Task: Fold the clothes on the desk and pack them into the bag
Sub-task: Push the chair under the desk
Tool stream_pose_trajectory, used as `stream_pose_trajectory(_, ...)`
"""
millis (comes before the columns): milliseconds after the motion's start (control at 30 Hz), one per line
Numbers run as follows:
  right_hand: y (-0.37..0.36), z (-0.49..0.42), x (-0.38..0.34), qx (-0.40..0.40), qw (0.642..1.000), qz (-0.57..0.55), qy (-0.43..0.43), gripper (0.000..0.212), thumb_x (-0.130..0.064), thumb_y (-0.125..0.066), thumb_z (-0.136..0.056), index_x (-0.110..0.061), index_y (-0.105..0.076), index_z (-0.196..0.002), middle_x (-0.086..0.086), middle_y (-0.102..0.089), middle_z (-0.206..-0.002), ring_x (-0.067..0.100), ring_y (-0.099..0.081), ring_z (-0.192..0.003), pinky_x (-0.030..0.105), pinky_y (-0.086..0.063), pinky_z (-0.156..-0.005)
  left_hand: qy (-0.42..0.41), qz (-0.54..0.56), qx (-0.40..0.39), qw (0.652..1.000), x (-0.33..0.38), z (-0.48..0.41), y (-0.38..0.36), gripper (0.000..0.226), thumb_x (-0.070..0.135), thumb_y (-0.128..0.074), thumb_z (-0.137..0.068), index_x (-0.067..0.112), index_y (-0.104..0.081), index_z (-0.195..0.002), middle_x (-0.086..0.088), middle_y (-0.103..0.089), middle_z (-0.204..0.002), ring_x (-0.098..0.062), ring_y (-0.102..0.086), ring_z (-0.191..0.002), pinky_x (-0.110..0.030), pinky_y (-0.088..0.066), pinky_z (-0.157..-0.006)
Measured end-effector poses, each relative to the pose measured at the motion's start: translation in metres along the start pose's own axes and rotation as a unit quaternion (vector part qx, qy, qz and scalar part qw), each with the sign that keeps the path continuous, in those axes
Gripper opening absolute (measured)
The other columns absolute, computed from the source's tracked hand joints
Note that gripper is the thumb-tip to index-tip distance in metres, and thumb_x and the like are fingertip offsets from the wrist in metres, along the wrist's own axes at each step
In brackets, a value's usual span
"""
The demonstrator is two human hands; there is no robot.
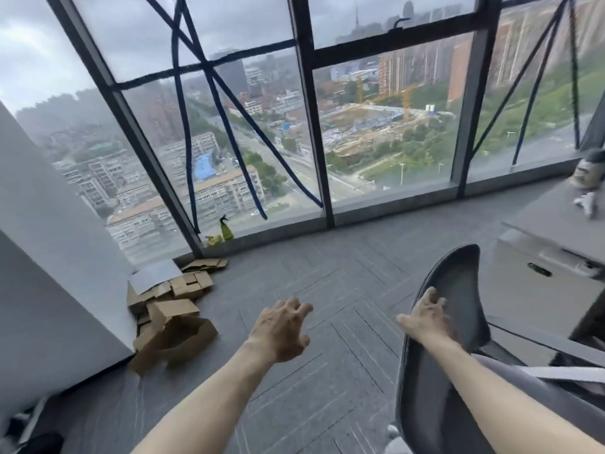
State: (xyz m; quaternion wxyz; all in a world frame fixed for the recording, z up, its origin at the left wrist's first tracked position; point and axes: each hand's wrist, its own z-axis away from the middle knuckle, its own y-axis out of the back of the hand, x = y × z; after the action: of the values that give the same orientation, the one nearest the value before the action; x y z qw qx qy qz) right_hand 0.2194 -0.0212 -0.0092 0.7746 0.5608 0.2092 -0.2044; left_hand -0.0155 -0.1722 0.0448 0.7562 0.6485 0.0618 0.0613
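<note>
My right hand [427, 314] grips the top edge of a dark grey office chair's backrest [458, 290] at the lower right. Stretched out over the carpet floor, my left hand [283, 329] holds nothing, its fingers spread. A grey desk [550, 214] shows at the right edge, with a small blurred light-coloured item [587, 178] on its far end. No clothes and no bag can be made out in this view.
A heap of flattened cardboard boxes [170, 309] lies by the white wall [49, 240] on the left. A green spray bottle [225, 228] stands on the sill of the big window [304, 109]. Grey carpet [311, 273] fills the middle. A drawer cabinet [550, 273] sits under the desk.
</note>
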Motion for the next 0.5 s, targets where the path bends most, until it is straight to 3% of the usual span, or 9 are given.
stream_pose_trajectory(200, -0.009, -0.001, 0.002, -0.016, 0.999, -0.014, -0.03, 0.091, -0.026, -0.056, -0.087, -0.012, 0.002, -0.156, 0.021, -0.023, -0.148, 0.04, -0.042, -0.13, 0.039, -0.038, -0.103, -0.183, 0.009, 0.016, 0.983, 0.042, -0.116, -0.003, 0.055, 0.041, -0.051, -0.099, 0.028, -0.032, -0.148, -0.004, -0.042, -0.145, -0.024, -0.05, -0.124, -0.041, -0.047, -0.102)
stream_pose_trajectory(333, -0.005, 0.011, 0.003, -0.044, 0.997, -0.042, -0.057, 0.093, -0.02, -0.053, -0.088, -0.021, 0.01, -0.157, 0.022, -0.005, -0.16, 0.038, -0.02, -0.147, 0.039, -0.026, -0.114, -0.305, 0.01, 0.02, 0.952, 0.082, -0.167, 0.0, 0.05, 0.041, -0.042, -0.102, 0.03, -0.029, -0.15, -0.003, -0.036, -0.152, -0.024, -0.046, -0.131, -0.043, -0.044, -0.106)
stream_pose_trajectory(500, -0.009, 0.032, 0.003, -0.03, 0.991, -0.085, -0.098, 0.098, -0.024, -0.05, -0.074, -0.041, 0.002, -0.155, 0.012, -0.011, -0.161, 0.034, -0.022, -0.146, 0.044, -0.029, -0.117, -0.44, 0.012, 0.019, 0.898, 0.117, -0.211, 0.008, 0.05, 0.041, -0.036, -0.104, 0.031, -0.028, -0.152, -0.001, -0.029, -0.16, -0.024, -0.039, -0.14, -0.047, -0.041, -0.109)
